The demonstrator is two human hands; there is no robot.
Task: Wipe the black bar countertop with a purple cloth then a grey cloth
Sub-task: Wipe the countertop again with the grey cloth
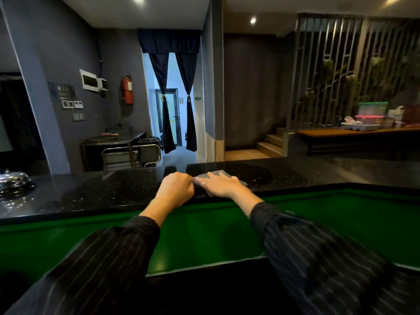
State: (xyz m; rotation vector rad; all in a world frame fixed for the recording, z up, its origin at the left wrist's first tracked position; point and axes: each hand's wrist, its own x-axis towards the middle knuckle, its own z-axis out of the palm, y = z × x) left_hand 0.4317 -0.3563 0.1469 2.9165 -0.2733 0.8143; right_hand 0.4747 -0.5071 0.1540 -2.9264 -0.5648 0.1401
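The right hand (219,184) lies flat on the grey cloth (205,176), palm down, with the fingers stretched out and a little apart from each other. The fingers point to the left and slightly away from the person. They press on the cloth and do not close around it.

The left hand (176,187) is curled into a loose fist, fingers together, and its knuckles meet the left edge of the cloth. It seems to pinch this edge, but I cannot tell this for sure because the fingertips are hidden.

The grey cloth lies flat on the black bar countertop (113,189), near the front edge. Its long axis runs about left to right, along the counter edge. Most of the cloth is under the right palm and fingers; a strip shows beyond the fingertips and a corner shows at the right of the hand.

At the far left of the countertop stands a shiny metal dome cover (14,181), well apart from the hands.

Both arms wear dark striped sleeves (318,253).
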